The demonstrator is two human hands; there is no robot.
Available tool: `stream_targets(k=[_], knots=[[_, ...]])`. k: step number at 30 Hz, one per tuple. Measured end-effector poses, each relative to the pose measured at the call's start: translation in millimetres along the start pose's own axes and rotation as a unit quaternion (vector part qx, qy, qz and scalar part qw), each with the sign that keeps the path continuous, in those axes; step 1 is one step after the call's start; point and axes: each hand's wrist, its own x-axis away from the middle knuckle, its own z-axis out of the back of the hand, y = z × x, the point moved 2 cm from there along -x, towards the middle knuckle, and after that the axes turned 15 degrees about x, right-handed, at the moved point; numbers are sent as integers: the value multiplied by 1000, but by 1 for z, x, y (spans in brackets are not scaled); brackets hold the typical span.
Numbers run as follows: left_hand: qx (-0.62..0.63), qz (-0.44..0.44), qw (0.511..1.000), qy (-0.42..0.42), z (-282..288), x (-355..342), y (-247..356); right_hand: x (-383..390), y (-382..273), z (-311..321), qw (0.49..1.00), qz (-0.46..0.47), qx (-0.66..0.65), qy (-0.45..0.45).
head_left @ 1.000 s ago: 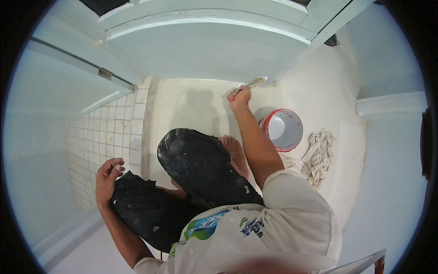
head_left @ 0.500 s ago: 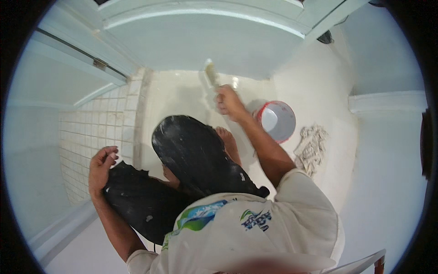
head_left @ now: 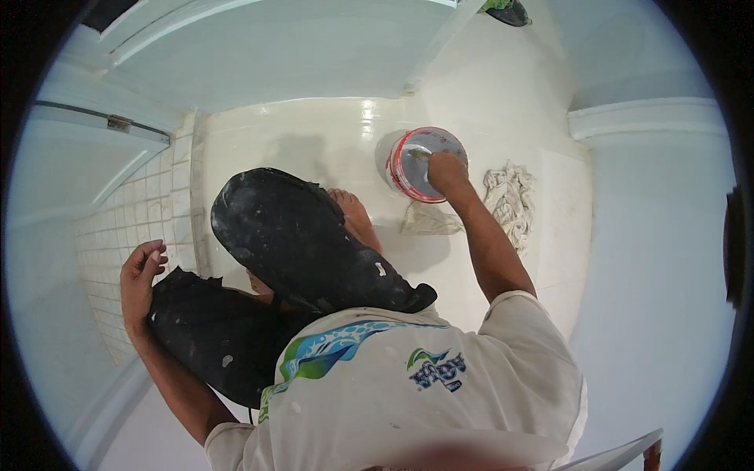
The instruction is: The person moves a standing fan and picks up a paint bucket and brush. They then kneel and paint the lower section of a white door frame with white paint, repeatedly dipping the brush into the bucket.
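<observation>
My right hand [head_left: 448,172] is closed round the handle of a paintbrush [head_left: 422,155] over the mouth of a bucket. The brush's head points down and left inside the opening; its bristle tips are hard to make out. That round bucket [head_left: 395,174], white with a red-streaked rim, stands on the pale floor and holds something whitish grey. My left hand [head_left: 141,271] rests beside my left knee, fingers loosely bent and apart, holding nothing.
A crumpled, stained rag [head_left: 512,200] lies right of the bucket. A flat pale cloth or scrap [head_left: 430,220] lies just below it. Ahead is a pale blue panel [head_left: 275,63]; at left, a white tiled floor [head_left: 149,204] behind a raised edge. A dark object [head_left: 510,13] sits far off.
My right hand has swung from near the base of the pale blue panel to the bucket, bringing the brush inside its rim. My left hand stays by my knee. The whole view has shifted.
</observation>
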Motion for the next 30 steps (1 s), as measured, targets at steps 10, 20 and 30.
stream_targets(k=[10, 20, 30], knots=[[7, 15, 1000, 3, -21, -5, 11, -10, 14, -25, 999, -30, -33, 30], [13, 21, 1000, 4, -15, 12, 3, 80, 103, -13, 890, -36, -454, -30], [22, -13, 1000, 4, 12, 58, 7, 184, 75, -46, 600, -23, -800, 10]])
